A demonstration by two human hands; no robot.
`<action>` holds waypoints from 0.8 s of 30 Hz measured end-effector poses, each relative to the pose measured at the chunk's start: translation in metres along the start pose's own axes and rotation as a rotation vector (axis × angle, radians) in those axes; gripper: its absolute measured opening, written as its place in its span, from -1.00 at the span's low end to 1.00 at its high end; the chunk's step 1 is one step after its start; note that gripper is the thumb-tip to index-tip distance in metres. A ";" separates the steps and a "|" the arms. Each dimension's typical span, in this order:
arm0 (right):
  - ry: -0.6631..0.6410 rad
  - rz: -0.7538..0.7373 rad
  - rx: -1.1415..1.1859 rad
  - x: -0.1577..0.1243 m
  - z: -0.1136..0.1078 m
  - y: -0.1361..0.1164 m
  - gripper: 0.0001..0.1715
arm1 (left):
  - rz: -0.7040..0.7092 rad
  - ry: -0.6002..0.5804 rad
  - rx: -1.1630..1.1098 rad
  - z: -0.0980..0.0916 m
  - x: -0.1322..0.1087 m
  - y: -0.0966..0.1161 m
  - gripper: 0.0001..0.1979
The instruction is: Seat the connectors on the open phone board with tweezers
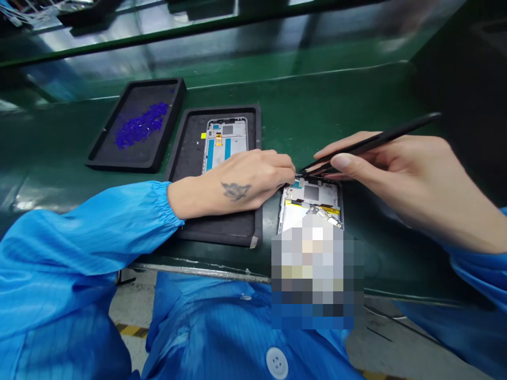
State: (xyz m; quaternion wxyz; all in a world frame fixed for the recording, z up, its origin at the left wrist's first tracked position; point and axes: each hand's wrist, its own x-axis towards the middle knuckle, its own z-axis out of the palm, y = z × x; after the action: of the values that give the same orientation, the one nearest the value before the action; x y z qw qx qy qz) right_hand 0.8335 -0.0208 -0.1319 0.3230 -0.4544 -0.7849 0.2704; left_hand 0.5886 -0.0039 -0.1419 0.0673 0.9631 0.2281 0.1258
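An opened phone (312, 191) lies on the green bench in front of me, its inner frame and a yellow strip showing. A pixelated patch hides its lower part. My right hand (412, 179) pinches black tweezers (380, 138), whose tips reach the phone's top edge. My left hand (241, 179) is closed at the phone's upper left corner, fingertips together; whether something small is pinched in them is hidden. Beneath and behind my left wrist, a second phone frame (236, 142) with blue strips and an orange flex connector rests in a black foam tray (190, 142).
Farther left, another black tray (152, 158) holds a pile of small purple-blue pieces (142, 125). The bench's front edge (214, 269) runs just before my lap. A raised ledge (277, 68) and a shelf line the back. A dark panel (471, 100) stands at right.
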 end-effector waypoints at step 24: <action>0.018 -0.074 -0.084 -0.004 0.001 0.001 -0.79 | 0.039 -0.027 0.041 -0.002 0.001 -0.001 -0.68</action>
State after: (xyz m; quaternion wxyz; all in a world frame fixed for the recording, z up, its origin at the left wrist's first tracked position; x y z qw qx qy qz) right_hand 0.8347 -0.0244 -0.1345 0.3203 -0.4407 -0.8089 0.2211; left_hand 0.5883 -0.0021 -0.1401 0.0480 0.9702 0.2107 0.1096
